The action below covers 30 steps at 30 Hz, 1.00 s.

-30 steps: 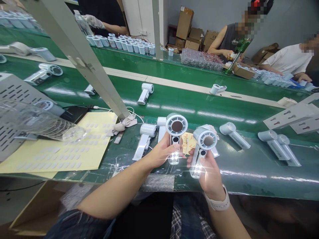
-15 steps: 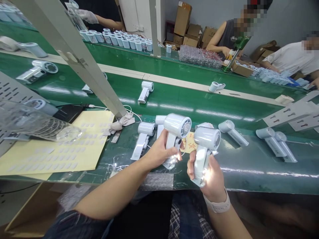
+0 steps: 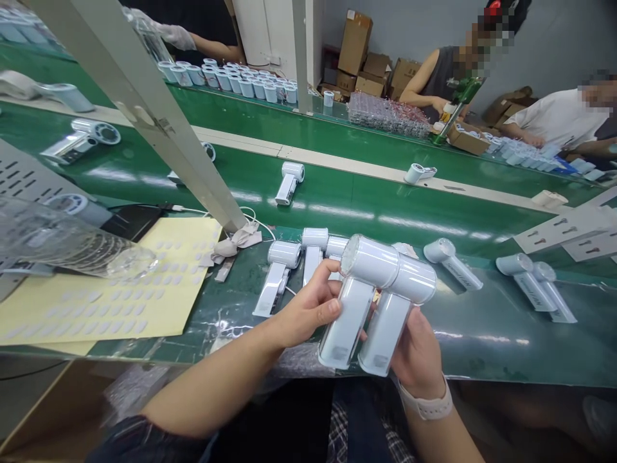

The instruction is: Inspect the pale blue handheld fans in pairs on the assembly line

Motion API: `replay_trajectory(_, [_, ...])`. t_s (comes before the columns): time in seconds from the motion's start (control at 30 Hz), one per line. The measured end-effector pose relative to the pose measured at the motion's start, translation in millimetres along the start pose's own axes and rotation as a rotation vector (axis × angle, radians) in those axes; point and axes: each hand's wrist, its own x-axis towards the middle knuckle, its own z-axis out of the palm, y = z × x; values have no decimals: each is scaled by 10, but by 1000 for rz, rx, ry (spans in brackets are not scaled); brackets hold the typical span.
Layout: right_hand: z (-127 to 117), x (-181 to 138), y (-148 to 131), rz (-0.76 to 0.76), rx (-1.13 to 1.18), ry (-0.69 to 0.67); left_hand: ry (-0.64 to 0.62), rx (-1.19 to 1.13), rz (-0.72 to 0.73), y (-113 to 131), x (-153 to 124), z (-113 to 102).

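Note:
Two white handheld fans are held side by side in front of me, heads touching, handles pointing down toward me. My left hand (image 3: 308,308) is closed on the handle of the left fan (image 3: 351,302). My right hand (image 3: 417,354) grips the handle of the right fan (image 3: 393,315) from behind; a pale watch strap sits on that wrist. Both fans show their plain backs. Just beyond them, three more white fans (image 3: 284,270) lie on the dark green bench edge (image 3: 482,334).
A yellow sheet of small stickers (image 3: 130,289) and a clear plastic bag (image 3: 72,241) lie at left. A slanted metal post (image 3: 159,116) crosses in front. More fans (image 3: 535,286) lie at right and on the green conveyor (image 3: 366,199). Other people work across the belt, with cartons behind.
Both fans were turned from facing me with lit fronts to showing their backs. My hands brought them together, so the two heads now touch.

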Motion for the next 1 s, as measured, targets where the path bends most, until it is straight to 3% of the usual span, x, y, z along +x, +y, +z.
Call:
replay_trajectory(0.27, [14, 4, -60, -18, -13, 41, 10, -2, -49, 29, -6, 13])
replay_trajectory(0.37, [52, 37, -76, 14, 41, 44, 69, 28, -80, 33, 17, 27])
replay_trajectory(0.53, [46, 64, -29, 95, 31, 100, 64, 51, -168, 20, 71, 33])
replay_trajectory(0.67, [48, 56, 12, 87, 35, 45, 157, 5, -141, -20, 111, 24])
replay_trajectory(0.8, [48, 61, -5, 68, 107, -2, 144, -115, -136, -71, 126, 1])
replay_trajectory(1.0, [-52, 80, -42, -34, 132, 6, 243, -60, -44, -78, 112, 3])
